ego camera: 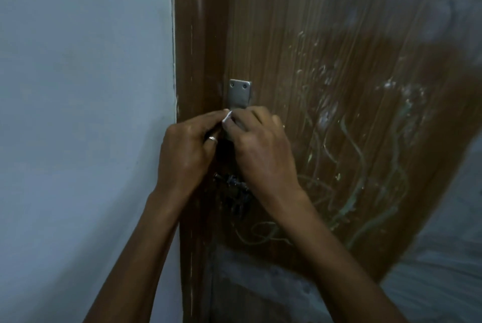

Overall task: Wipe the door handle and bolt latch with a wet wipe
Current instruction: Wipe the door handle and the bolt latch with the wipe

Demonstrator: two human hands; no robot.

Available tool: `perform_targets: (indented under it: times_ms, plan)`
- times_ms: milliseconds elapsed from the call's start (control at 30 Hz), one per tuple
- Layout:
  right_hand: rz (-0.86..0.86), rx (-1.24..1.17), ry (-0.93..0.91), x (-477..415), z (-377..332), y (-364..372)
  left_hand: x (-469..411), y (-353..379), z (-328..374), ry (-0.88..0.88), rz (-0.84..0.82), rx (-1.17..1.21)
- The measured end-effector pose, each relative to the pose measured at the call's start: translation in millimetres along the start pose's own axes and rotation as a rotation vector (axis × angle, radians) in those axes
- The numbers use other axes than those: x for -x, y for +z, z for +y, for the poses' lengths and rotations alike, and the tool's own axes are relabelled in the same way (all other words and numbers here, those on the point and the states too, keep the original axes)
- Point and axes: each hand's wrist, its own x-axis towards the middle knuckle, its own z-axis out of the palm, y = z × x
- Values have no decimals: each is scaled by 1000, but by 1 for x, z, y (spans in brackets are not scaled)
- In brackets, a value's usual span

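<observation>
A: Where are we?
B: At the left edge of the scribbled brown wood-grain door (326,35), by its brown frame (198,49).
A: Grips?
B: Right grip (260,150) curled over the grey metal door handle (238,94), left grip (182,150) pinching alongside. Only the handle's screwed top plate shows.
A: Wipe?
B: White wet wipe (227,116), just a sliver, pinched between the two grips against the handle.
A: Step?
B: Handle wipe, underway by our guess. Next we need a stroke down the handle, then the bolt latch. Possibly that's the dark blur (234,189) under our wrists; we can't tell.

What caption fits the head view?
Left hand and right hand pinch a wet wipe at the metal door handle.
</observation>
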Motion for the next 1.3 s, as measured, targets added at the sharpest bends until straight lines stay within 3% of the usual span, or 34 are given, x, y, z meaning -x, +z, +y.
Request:
perform_targets:
  times_ms: [200, 400, 567, 800, 967, 1067, 1300]
  plan:
    - [-56, 0, 46, 13, 18, -15, -6, -2, -6, -46, -4, 65]
    - [90, 32, 235, 23, 14, -36, -10, -4, -11, -80, -35, 130]
    - [10, 14, 93, -6, -16, -2, -15, -7, -15, -60, -99, 77]
    - [-44, 101, 137, 27, 22, -22, -16, -5, -14, -71, -64, 112]
    - [77, -44, 269, 52, 53, -44, -15, -6, -14, -69, -64, 115]
    - [212, -97, 229, 37, 32, -39, -17, -7, -14, -80, -71, 117]
    - [-30, 4, 36, -8, 1, 2, -18, -12, -5, -131, -105, 95]
